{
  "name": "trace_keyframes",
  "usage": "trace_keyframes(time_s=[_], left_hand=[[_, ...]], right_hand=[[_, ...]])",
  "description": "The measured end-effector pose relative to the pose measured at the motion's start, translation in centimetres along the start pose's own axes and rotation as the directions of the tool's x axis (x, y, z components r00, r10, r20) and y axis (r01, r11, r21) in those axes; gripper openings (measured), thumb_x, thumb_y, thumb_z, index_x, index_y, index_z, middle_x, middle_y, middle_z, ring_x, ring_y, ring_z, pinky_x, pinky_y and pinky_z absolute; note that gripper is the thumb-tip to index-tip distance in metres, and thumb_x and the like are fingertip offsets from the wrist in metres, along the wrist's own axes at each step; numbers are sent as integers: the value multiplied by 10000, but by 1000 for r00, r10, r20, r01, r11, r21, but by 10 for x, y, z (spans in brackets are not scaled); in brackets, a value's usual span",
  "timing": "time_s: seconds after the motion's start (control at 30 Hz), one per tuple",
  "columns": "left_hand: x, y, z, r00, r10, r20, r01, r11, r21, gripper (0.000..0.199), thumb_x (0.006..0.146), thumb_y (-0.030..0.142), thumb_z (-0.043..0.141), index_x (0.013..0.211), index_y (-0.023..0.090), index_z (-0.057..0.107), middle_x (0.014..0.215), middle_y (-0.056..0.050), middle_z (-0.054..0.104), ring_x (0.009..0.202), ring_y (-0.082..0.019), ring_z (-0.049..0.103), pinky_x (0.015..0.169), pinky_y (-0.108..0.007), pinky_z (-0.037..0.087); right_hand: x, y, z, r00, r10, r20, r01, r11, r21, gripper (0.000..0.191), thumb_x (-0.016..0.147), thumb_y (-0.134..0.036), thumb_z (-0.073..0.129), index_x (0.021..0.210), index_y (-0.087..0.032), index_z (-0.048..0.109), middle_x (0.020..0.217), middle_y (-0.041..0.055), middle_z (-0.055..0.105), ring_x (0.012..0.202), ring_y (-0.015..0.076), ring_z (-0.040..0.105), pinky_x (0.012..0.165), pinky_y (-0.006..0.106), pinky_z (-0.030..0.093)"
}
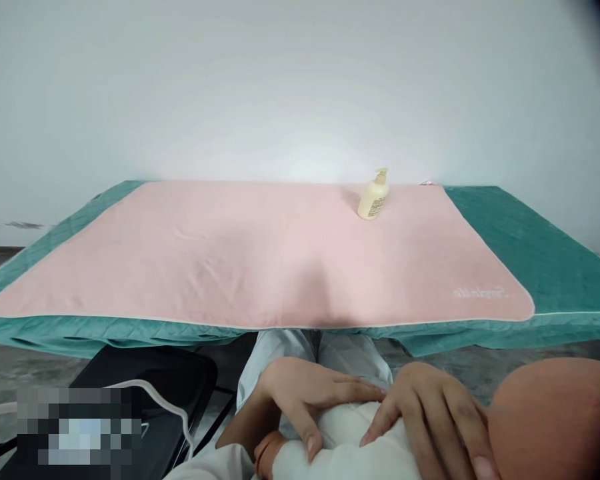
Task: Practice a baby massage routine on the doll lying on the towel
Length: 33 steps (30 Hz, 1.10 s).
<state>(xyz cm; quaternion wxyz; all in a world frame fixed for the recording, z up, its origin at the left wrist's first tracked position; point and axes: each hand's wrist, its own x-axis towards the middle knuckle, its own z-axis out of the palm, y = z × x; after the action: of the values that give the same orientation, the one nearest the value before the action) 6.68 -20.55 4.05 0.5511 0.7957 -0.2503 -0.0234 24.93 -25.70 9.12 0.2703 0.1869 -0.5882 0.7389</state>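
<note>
A doll-like figure in a white garment lies across my body at the bottom, a smooth orange-brown round part at its right and a small part of that colour at its left. Holding its far side, my left hand has its fingers over the white cloth and its thumb apart. My right hand curves over the cloth near the round part, with bent fingers pointing down. Beyond them, a pink mat covers much of a green bed. On the mat stands a cream pump bottle.
A black chair is at the lower left, a white cable crossing it beside a pixelated patch. My light trousers show below the bed's front edge. A pale wall rises behind the bed.
</note>
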Motion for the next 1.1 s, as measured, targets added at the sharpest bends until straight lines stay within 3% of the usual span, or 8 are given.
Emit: trace_keyframes(time_s=[0.17,0.27,0.4,0.57,0.67,0.83,0.93,1.1], left_hand=[[-1,-3,1,1000,-5,-4,5,1000,27,1186,754,596,644,1587,188,-94,1671,-139,99,1530,-291,214,1211,-332,245],[0,-4,1,1000,-9,-16,9,999,42,1189,742,635,645,1591,217,-75,1663,-119,158,1520,-292,245,1194,-344,288],[1,-5,3,991,65,-115,-57,996,68,1199,721,622,696,1604,183,15,1625,-153,275,1462,-339,357,1157,-322,354],[0,-4,4,987,96,-131,-93,995,34,1256,686,534,773,1603,182,-10,1655,-157,177,1464,-361,338,1180,-298,304],[1,-3,3,980,128,-155,-126,992,25,1252,678,500,787,1605,204,0,1652,-133,202,1461,-365,341,1177,-299,309],[2,-6,3,973,157,-170,-156,988,22,1256,673,501,801,1605,196,16,1641,-138,238,1448,-367,371,1158,-300,334],[1,-7,6,977,129,-168,-135,991,-21,1255,678,509,799,1606,194,14,1657,-135,185,1468,-371,332,1177,-299,300],[0,-7,6,974,146,-173,-151,988,-16,1278,659,506,804,1605,191,6,1665,-130,156,1469,-389,317,1186,-309,286]], right_hand=[[9,0,2,975,-197,-104,192,980,-53,234,780,-371,686,553,-395,736,573,-33,728,584,217,751,945,409,581],[8,2,4,976,-202,-85,199,979,-38,329,814,-309,653,497,-378,706,588,-37,735,573,209,748,1017,419,537],[6,3,2,957,-288,-43,287,958,-28,382,850,-253,599,493,-346,698,587,-31,736,548,191,739,1073,450,486],[2,-2,-2,998,-41,37,41,999,-3,320,861,-394,630,558,-367,729,570,-49,730,599,169,754,1128,373,423],[1,-3,-2,996,-80,49,82,996,-37,362,881,-398,585,547,-367,720,584,-44,735,620,172,758,1136,389,425],[3,-1,1,979,-201,-18,200,977,-68,352,870,-342,568,559,-375,729,581,-29,735,614,195,758,1011,414,551],[2,1,1,992,-113,-51,112,993,-37,198,810,-355,658,650,-402,765,613,-38,746,624,196,761,979,383,571],[-2,3,-1,1000,-6,8,5,999,40,220,785,-388,697,569,-385,743,621,-26,751,619,201,759,1018,377,548]])
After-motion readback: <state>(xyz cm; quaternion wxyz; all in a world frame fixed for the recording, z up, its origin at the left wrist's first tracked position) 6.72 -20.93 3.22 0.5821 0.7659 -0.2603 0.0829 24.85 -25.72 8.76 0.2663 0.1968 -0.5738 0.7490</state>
